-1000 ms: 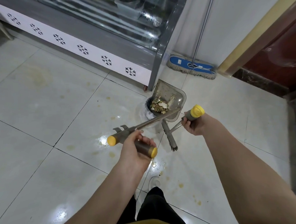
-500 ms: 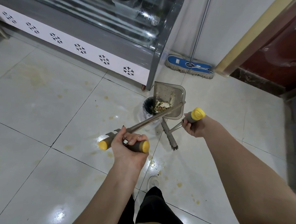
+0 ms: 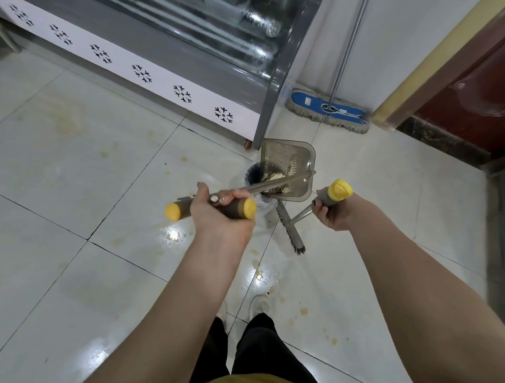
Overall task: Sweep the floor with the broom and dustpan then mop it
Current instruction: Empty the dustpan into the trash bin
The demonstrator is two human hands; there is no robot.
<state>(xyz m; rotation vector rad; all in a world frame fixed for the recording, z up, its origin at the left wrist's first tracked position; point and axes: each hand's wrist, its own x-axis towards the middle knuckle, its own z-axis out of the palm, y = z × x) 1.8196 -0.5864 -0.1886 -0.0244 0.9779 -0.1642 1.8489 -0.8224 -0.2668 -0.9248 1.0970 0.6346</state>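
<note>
My left hand (image 3: 221, 216) grips the grey, yellow-capped T-handle of the dustpan (image 3: 289, 164). The clear grey pan is tipped up over a small black bin (image 3: 254, 173) lined with a clear bag, and food scraps lie at the pan's lower edge above the bin's mouth. My right hand (image 3: 333, 210) is closed on the yellow-capped handle of the broom (image 3: 290, 227), whose narrow bristle head rests on the tiles just right of the bin. A blue flat mop (image 3: 325, 108) stands against the white wall behind.
A glass-fronted display counter (image 3: 165, 50) with a white patterned base runs along the left and back. A dark red door (image 3: 491, 97) and its stone threshold lie at the right. The glossy tiles carry yellowish stains and wet spots near my feet (image 3: 259, 305).
My left hand has turned the T-handle, tilting the dustpan more upright over the bin, and most scraps have slid out of it. The right hand and the broom have hardly moved.
</note>
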